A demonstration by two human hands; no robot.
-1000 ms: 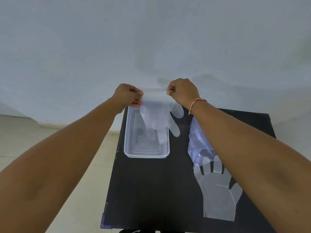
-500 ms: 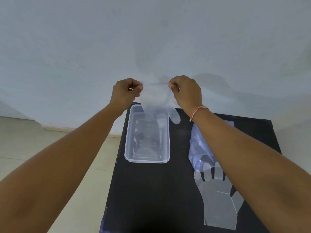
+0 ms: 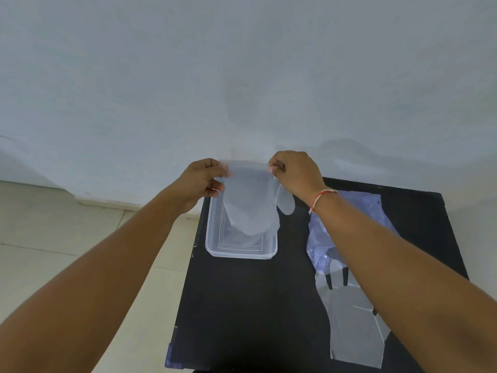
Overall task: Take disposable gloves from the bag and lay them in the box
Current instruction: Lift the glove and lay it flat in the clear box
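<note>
Surroundings: black table (image 3: 242,305) set against a pale wall (image 3: 242,76), with a light tiled floor (image 3: 67,238) to its left.
Bag: crumpled clear plastic bag (image 3: 357,208) on the right side of the table, partly hidden under the right forearm.
Spare glove: flat clear glove (image 3: 352,327) on the table just in front of the bag, fingers pointing toward it, its right edge covered by the same forearm.
Wristband: orange and white cord (image 3: 322,196) round the right wrist.
Box: clear plastic box (image 3: 242,251) at the table's far left, open top, standing apart from the bag.
Held glove: thin translucent glove (image 3: 250,203) hanging cuff-up over the box, its fingertips down inside the box's far half, its thumb lobe outside the right rim.
Left hand: left hand (image 3: 201,181) with fingers curled, pinching the cuff's left corner.
Right hand: right hand (image 3: 294,172) with fingers curled, pinching the cuff's right corner; the cuff is stretched between the two hands.
Change: half a second earlier the glove hung higher, its tips only at the box's far rim; both hands have come down and the glove now dips into the box.
</note>
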